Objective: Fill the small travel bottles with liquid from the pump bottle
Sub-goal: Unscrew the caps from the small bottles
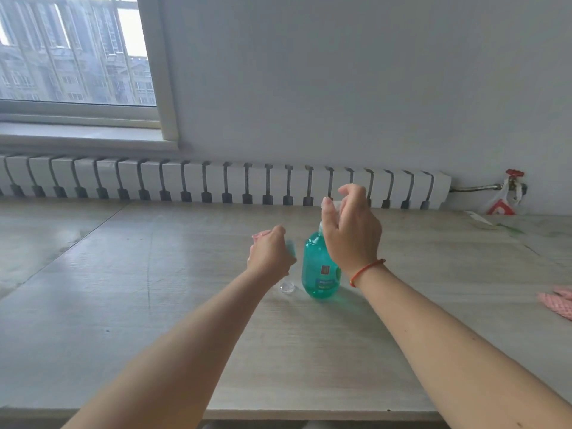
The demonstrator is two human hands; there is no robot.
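Observation:
A teal pump bottle (320, 267) stands upright in the middle of the table (154, 305). My right hand (351, 233) is above it, thumb and curled fingers around the white pump head (335, 206). My left hand (270, 255) grips a small travel bottle (291, 246) just left of the pump spout; only a teal-tinted sliver of it shows past my fingers. A small clear round piece (287, 287), perhaps a cap or another little bottle, lies on the table below my left hand.
A white radiator (216, 184) runs along the wall behind the table, with a red-handled valve (514, 178) at its right end. Something pink and knitted (557, 300) lies at the table's right edge. A window (74, 51) is at upper left.

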